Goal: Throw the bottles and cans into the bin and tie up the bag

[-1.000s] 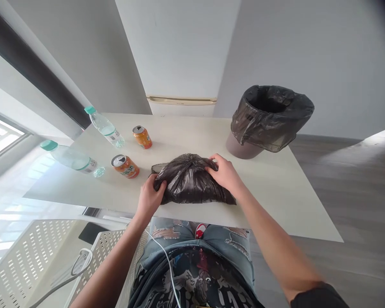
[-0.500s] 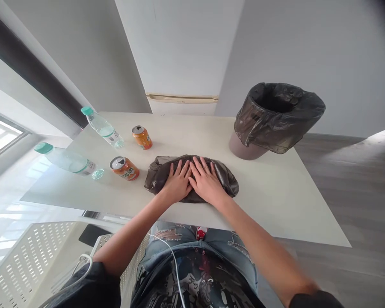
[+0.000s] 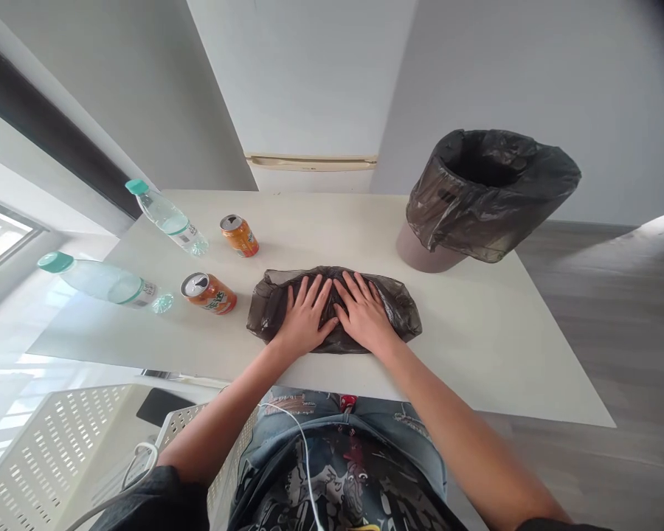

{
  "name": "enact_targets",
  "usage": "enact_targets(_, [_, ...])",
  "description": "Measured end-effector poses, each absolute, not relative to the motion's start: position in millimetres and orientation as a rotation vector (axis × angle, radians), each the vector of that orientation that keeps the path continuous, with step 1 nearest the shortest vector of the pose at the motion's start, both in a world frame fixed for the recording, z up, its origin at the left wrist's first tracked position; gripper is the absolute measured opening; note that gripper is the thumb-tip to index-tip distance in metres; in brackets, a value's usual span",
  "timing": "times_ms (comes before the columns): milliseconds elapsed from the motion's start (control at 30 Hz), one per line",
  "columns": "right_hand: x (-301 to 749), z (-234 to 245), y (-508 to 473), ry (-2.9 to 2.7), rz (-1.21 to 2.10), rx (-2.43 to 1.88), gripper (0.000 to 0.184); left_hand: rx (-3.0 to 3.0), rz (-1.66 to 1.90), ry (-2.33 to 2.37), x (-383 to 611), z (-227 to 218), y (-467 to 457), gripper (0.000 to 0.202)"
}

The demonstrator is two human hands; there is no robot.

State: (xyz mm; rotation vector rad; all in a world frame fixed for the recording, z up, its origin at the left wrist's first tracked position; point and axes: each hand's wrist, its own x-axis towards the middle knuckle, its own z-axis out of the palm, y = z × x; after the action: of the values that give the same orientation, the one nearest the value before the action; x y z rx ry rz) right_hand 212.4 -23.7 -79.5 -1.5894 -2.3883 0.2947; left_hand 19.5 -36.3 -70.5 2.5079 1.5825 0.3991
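Head view: left hand [image 3: 303, 322] and right hand [image 3: 365, 318], grip released, lie spread on the black bag [image 3: 405, 306], apparently partly flattened, ends still crumpled

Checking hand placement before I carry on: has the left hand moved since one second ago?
Yes: the left hand has moved rightward, away from the nearer orange soda can, from the left end of the black plastic bag toward its middle.
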Motion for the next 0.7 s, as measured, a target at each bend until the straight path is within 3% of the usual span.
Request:
enact_targets(133, [225.3,-51.0,-34.3,-2.318,0.194,-1.562,0.059,2.504,0.635,1.708,4.2,-57.5,-47.2,0.066])
enact_targets(233, [252.2,-40.0,-36.4,-2.349,0.173,-1.568,0.058,2.473,0.46,1.802,-17.2,-65.1,-51.0,0.063])
enact_targets(467, [303.9,-75.9,-25.1,-2.49,0.253,-1.747,0.064,2.423,0.273,1.857,-49.6,-89.1,-42.4,0.072])
enact_targets(600, [302.2,-80.4,-39.4,-2.427,0.294,-1.762,0.066,2.431,0.58,1.927,-38.6,-63.6,-51.7,0.063])
enact_targets(700, [293.0,-80.5,-69.0,-2.293,0.301,-1.804,0.072,2.533,0.759,1.747,-11.1,-44.2,-83.3,0.044])
